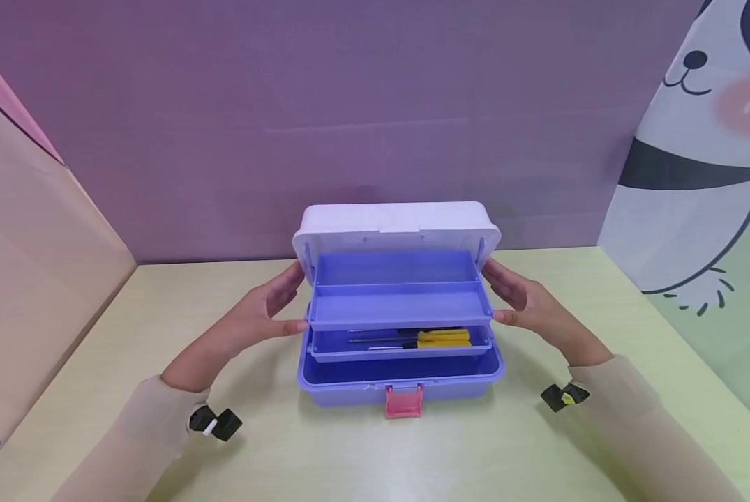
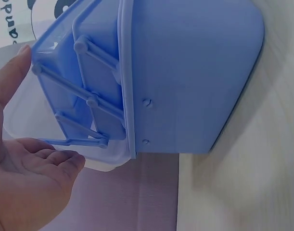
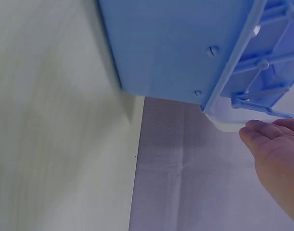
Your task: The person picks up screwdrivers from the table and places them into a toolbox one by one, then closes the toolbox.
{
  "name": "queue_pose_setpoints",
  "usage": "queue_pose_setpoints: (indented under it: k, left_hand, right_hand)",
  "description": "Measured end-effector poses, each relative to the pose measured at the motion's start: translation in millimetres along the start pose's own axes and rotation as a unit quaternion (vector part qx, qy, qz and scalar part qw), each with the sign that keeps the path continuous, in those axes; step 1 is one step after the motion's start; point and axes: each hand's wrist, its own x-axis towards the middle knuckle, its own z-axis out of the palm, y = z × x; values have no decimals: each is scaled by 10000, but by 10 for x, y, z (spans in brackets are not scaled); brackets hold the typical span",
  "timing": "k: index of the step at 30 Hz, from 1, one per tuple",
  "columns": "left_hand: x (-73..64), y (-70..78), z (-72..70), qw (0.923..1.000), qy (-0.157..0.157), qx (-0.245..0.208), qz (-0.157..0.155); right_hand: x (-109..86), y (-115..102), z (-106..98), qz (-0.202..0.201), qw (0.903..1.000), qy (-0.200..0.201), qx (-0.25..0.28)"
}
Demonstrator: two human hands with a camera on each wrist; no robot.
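Note:
A toolbox with a blue-purple base (image 1: 349, 396) stands on the table with its white lid (image 1: 400, 217) raised and tilted back. Its upper tray (image 1: 400, 305) and lower tray (image 1: 343, 355) are fanned out in steps. In the lower tray lie screwdrivers (image 1: 444, 335) with yellow and black handles. At the left side, my left hand (image 1: 264, 310) has its thumb by the upper tray's edge and its fingers beside the lid. Mirroring it, my right hand (image 1: 528, 307) reaches along the right side, thumb at the tray, fingertips by the lid. Blue hinge arms (image 2: 65, 84) link the trays.
A pink latch (image 1: 403, 403) hangs down at the toolbox's front. Behind the pale wooden table (image 1: 387, 467) rises a purple backdrop (image 1: 375, 125). Side panels flank it, the right one printed with a panda (image 1: 695, 209). Each wrist wears a small black device.

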Motion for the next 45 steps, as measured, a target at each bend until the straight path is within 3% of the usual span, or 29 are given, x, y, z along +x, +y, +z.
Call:
queue_pose_setpoints:
  k: [14,20,25,33,39,45]
  left_hand:
    - [-167,119,67,9989,121,250,-388]
    - [-246,218,137,9972,338,245,-626]
    - [-277,268,211,9956,600,313,-651]
    - [-310,328,319,9889,1077,557,-856]
    - [-318,384,452,9802,1266,1054,-1100]
    - [-357,413,517,9771,1260,1205,-1219]
  right_hand:
    - [-177,-90,140,45,9990,367,-237]
    - [-218,-190,204,-55,9985,520,-187]
    - [-211,-249,264,-220,9964,810,-125]
    - [-265,-387,359,717,9833,1509,-720]
    - [-302,-475,423,1246,9716,1540,-1298]
    - [-353,-446,470,1324,9661,1485,-1645]
